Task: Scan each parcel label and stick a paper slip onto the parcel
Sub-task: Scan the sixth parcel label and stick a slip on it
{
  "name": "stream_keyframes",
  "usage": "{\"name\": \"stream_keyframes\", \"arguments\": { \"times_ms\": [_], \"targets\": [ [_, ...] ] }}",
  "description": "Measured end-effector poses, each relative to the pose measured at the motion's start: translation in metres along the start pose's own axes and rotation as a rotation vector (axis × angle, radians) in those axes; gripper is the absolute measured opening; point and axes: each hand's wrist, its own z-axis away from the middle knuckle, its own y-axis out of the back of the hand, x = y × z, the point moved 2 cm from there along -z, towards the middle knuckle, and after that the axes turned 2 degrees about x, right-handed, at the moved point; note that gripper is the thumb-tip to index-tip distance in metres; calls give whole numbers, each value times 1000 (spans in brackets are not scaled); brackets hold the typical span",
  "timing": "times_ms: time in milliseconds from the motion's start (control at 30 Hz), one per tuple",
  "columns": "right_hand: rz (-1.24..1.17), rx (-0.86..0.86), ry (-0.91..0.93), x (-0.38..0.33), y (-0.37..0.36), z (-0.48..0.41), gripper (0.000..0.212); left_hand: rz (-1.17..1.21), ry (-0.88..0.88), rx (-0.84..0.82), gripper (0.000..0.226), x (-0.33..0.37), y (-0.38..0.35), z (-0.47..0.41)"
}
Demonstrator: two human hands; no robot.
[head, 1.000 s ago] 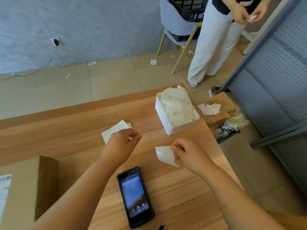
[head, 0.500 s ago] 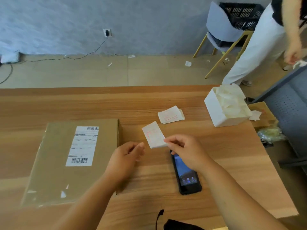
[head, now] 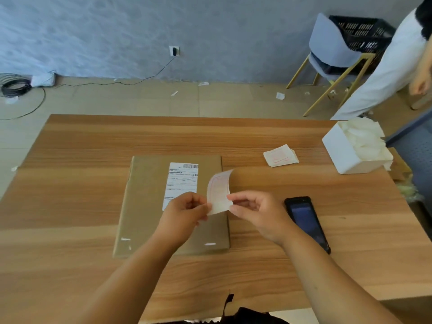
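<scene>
A flat brown cardboard parcel (head: 145, 206) lies in the middle of the wooden table (head: 70, 195), with a white shipping label (head: 181, 181) on its top. Above the parcel's right edge a white paper slip (head: 219, 190) with red print curves upward. My left hand (head: 184, 212) pinches its lower left edge and my right hand (head: 254, 213) pinches its lower right edge. A black handheld scanner (head: 307, 222) lies face up on the table just right of my right hand.
A small stack of slips (head: 280, 156) lies at the back right of the table. A white box (head: 346, 155) full of crumpled backing paper stands at the right edge. A person in white trousers (head: 385, 66) stands by a chair (head: 332, 52) beyond the table.
My view swung left, bringing the parcel to the centre. Both hands carried the slip left over the parcel's right edge, and my left hand took hold of it too.
</scene>
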Motion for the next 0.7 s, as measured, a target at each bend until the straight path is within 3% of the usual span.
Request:
{"name": "stream_keyframes", "arguments": {
  "times_ms": [100, 200, 433, 533, 700],
  "targets": [
    [-32, 119, -10, -2, -18, 0, 21, -17, 13, -21, 7, -9, 16, 6],
    [28, 234, -45, -2, -29, -3, 8, 16, 33, 47, 13, -15, 30, 10],
    [27, -56, -78, -7, -51, -9, 17, 75, 42, 99, 18, -24, 58, 11],
    [33, -123, -43, -12, -61, -12, 21, 12, 30, 106, 3, -32, 69, 14],
    [4, -190, -18, -16, -77, -18, 25, 45, 12, 169, 3, -46, 90, 25]
  ]
}}
